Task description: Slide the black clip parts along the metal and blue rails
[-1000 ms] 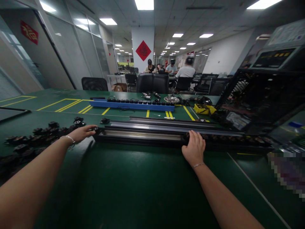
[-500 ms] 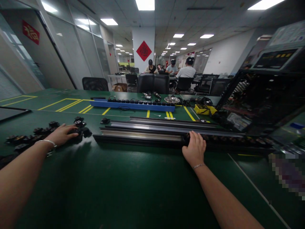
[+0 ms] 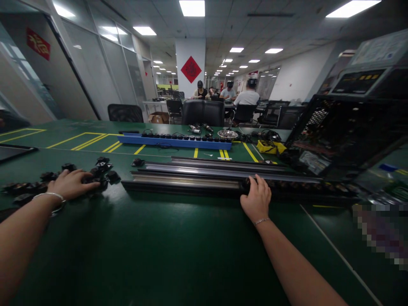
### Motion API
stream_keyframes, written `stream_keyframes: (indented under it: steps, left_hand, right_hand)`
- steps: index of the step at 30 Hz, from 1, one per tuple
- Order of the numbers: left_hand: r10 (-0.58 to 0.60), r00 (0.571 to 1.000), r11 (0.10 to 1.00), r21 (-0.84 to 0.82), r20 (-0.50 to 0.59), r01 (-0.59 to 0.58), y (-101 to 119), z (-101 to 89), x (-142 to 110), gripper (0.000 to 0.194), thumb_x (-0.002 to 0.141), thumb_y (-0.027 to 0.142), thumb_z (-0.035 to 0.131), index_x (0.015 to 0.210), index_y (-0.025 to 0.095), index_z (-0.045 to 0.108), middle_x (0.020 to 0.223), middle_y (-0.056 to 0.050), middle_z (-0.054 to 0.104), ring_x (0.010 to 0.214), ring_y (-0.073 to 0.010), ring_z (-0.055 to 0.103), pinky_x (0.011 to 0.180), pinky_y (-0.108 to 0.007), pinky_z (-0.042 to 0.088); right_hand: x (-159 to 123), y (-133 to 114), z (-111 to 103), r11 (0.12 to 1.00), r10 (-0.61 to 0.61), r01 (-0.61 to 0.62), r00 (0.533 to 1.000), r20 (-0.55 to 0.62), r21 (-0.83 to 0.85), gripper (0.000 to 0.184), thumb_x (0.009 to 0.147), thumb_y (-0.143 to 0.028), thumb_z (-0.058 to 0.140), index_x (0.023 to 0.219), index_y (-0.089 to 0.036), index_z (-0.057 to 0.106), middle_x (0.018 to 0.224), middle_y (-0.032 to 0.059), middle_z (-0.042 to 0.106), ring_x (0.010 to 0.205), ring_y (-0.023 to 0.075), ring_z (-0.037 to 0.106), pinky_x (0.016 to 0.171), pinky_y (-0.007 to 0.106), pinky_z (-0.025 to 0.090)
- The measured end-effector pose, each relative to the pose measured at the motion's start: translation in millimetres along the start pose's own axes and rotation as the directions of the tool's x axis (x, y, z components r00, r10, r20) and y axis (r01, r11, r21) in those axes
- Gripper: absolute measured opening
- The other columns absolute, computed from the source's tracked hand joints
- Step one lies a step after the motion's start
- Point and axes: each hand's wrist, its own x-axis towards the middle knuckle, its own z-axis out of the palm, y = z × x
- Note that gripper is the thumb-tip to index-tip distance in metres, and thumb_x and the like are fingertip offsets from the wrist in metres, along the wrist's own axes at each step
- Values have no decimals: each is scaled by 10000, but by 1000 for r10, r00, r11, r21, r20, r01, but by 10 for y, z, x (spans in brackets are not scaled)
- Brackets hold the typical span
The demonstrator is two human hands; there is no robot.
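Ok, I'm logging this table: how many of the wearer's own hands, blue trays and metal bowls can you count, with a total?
Hands: 2
Blue tray: 1
Bowl: 1
Total: 4

ceiling panels (image 3: 192, 8): lit | pillar (image 3: 190, 47): pale | partition (image 3: 91, 63): glassy, left | chairs (image 3: 193, 112): black
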Motion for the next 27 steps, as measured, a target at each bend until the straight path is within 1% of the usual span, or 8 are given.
stream_keyframes:
  steps: [3,7,11,15,17,20,24,27]
  left_hand:
    - [26,983,999,-23,-182,-30,509,-144,-38,651,761,633,320,1168,164,517,1418,-41,414,1313,-290,274,1042,-420,250]
    - [234,883,898,-258,-407,-357,1577,-260,-260,445,824,445,400,1134,138,493,1340,-74,480,1290,-223,358,1071,-378,276]
    - [525,751,651,-380,-401,-658,2770,-232,-750,346,828,372,464,1122,191,481,1375,-83,451,1339,-207,302,1101,-403,269]
    - [720,617,451,-462,-318,-764,3703,-172,-1233,270,822,340,507,1060,212,510,1414,-73,413,1331,-193,324,1103,-358,278]
    - [716,650,448,-548,-254,-707,4048,-154,-1372,354,817,366,523,1125,196,487,1370,-89,466,1274,-191,408,1075,-335,316]
    - [657,744,535,-622,-119,-572,4424,-135,-1446,542,809,482,512,1250,178,427,1285,-114,547,1199,-220,487,1048,-394,338]
    - [668,742,599,-547,-61,-585,4670,-112,-1440,532,786,586,485,1207,259,497,1253,-81,582,1194,-265,482,1057,-543,244]
    - [663,748,627,-520,-33,-580,4706,-98,-1425,438,806,578,457,1125,296,560,1224,-50,606,1182,-258,486,1050,-550,229]
  right_hand:
    - [10,21,5,1000,-1,1,1000,-16,18,605,663,-132,433,1268,-104,444,1358,169,408,1281,285,300,1047,486,276]
    - [32,66,17,998,6,-3,999,-50,68,626,670,-107,413,1296,-108,416,1323,154,446,1252,277,345,1033,470,308]
    - [48,118,27,994,20,-11,996,-82,111,650,655,-94,411,1304,-113,405,1301,155,453,1231,275,373,1006,462,336]
    - [56,145,34,990,26,-12,995,-94,140,654,643,-83,408,1297,-92,403,1288,172,453,1229,272,378,991,452,348]
    - [56,142,37,987,42,-26,994,-100,158,651,644,-76,403,1295,-89,402,1288,174,455,1232,270,377,997,453,344]
    - [51,128,39,980,70,-48,992,-106,191,626,665,-84,403,1291,-81,403,1294,180,455,1236,271,375,1003,456,342]
    - [43,110,42,973,88,-60,990,-114,223,595,699,-100,399,1294,-86,402,1288,189,458,1233,275,377,998,465,346]
    - [41,102,44,971,81,-53,990,-116,231,603,700,-97,398,1302,-106,399,1281,180,463,1229,274,382,999,472,342]
